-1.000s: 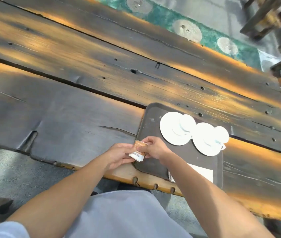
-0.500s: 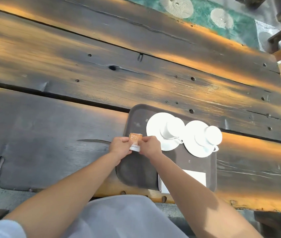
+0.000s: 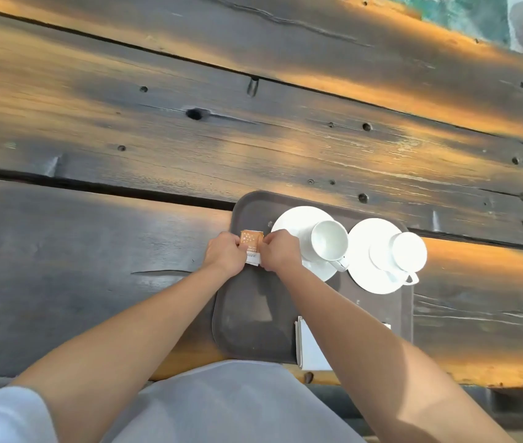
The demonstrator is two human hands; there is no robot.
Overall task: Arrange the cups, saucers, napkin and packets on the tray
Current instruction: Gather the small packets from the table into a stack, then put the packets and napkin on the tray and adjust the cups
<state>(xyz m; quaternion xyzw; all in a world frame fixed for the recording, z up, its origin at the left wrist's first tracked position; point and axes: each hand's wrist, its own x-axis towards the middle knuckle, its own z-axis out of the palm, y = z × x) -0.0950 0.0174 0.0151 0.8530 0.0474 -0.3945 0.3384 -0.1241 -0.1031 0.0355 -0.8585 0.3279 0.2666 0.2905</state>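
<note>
We are pinching the packets (image 3: 251, 246) between our left hand (image 3: 224, 254) and right hand (image 3: 280, 252), fingers curled on either edge, at the far left corner of the tray (image 3: 247, 327). We should be lowering them flat and square, just clear of the left saucer (image 3: 295, 219). The tray is also carrying the left cup (image 3: 328, 239) and right cup (image 3: 408, 251) on saucers, and the napkin (image 3: 312, 350) at its near edge, on the worktop (image 3: 94, 251).

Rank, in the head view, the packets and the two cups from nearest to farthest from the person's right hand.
1. The packets: pinched by the right hand, on its left side.
2. The left cup: just right of the hand, on its saucer.
3. The right cup: farther right, near the tray edge.
</note>
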